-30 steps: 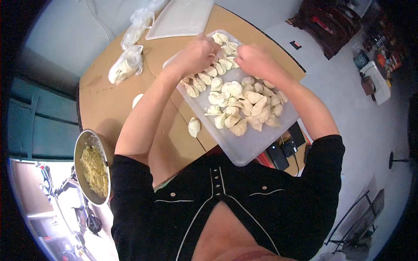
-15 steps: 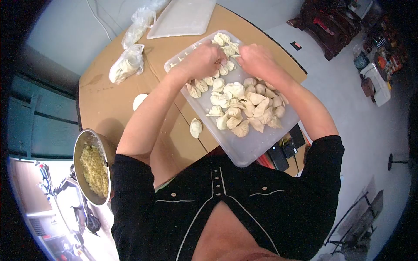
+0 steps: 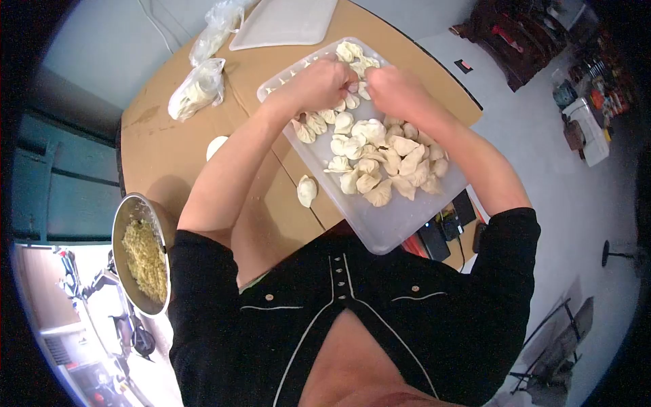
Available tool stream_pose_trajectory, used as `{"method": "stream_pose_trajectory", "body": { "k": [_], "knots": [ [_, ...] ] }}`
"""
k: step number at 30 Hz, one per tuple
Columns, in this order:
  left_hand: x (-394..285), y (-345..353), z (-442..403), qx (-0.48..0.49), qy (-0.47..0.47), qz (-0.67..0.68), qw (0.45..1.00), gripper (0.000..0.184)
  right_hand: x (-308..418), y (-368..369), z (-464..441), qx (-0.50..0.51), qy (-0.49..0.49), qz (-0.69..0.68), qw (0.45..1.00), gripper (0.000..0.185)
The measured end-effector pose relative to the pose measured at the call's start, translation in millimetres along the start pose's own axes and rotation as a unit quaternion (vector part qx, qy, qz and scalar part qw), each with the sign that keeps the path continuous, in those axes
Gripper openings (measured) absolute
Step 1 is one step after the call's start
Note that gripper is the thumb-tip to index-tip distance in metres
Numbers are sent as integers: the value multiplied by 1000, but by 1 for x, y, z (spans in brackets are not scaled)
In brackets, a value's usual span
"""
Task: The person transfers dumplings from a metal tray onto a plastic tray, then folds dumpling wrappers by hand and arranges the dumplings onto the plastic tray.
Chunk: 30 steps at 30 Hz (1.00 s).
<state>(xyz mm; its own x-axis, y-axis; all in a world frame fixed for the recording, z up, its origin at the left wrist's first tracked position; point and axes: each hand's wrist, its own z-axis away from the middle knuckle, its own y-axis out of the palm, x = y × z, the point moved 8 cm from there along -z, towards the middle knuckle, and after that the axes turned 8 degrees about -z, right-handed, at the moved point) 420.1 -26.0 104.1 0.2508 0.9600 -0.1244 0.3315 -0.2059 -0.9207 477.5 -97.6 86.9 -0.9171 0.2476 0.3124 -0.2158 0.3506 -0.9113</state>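
Note:
A pale plastic tray (image 3: 380,230) holds many pleated dumplings (image 3: 366,132), heaped in the middle and lined up along its far left side. Over the far part of the tray, my left hand (image 3: 324,85) is closed, fingers curled down among the dumplings. My right hand (image 3: 395,89), also closed, is beside it with its fingertips turned towards the left hand. The backs of both hands hide what their fingers pinch. One single dumpling (image 3: 306,191) lies on the brown table (image 3: 271,210), left of the tray.
A metal bowl of yellowish filling (image 3: 144,261) is at the left. A round white wrapper (image 3: 216,147) lies partly behind my left forearm. Plastic bags (image 3: 196,91) with pale contents and a second white tray (image 3: 285,26) are at the far side of the table.
Both hands stay closed over the far part of the tray, with only a slight shift of the fingers. The whole view has shifted a little, moving the tray and table slightly upward.

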Motion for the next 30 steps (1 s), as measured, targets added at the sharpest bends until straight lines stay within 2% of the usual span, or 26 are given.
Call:
{"method": "stream_pose_trajectory", "body": {
  "k": [2,6,9,12,14,15,17,19,21,23,25,28,30],
  "knots": [
    [0,9,-3,59,-3,2,998,10,0,0,0,-1,6,14,1000,14],
    [-3,9,-5,62,-4,-19,998,10,1,0,-1,-12,6,32,999,18],
    [-4,6,-1,43,13,-20,999,11,-1,-4,3,-10,20,-25,999,21],
    [3,-13,6,-6,0,48,999,13,-5,-22,6,-34,29,-69,997,25],
    [19,-8,9,57,-73,36,995,15,-9,-34,12,-46,36,-105,993,26],
    [18,-10,12,58,-73,37,995,15,-12,-40,16,-58,41,-141,987,26],
    [9,-16,19,38,-52,-44,997,15,-12,-51,23,-56,21,-159,985,25],
    [4,-16,21,34,-41,-28,998,15,-9,-59,28,-57,2,-176,983,25],
    [-1,-15,20,31,-27,-9,999,15,-12,-63,34,-51,31,-164,985,22],
    [-4,-9,18,66,-20,-49,996,15,-11,-67,39,-48,32,-162,985,22],
    [-7,-12,17,55,-19,-40,997,15,-11,-68,43,-46,31,-160,986,22],
    [-9,-12,16,52,-24,-22,998,16,-10,-67,48,-52,17,-165,985,20],
    [-8,-8,18,58,-29,-13,998,17,-7,-60,49,-18,-7,-164,986,19]
  ]
}}
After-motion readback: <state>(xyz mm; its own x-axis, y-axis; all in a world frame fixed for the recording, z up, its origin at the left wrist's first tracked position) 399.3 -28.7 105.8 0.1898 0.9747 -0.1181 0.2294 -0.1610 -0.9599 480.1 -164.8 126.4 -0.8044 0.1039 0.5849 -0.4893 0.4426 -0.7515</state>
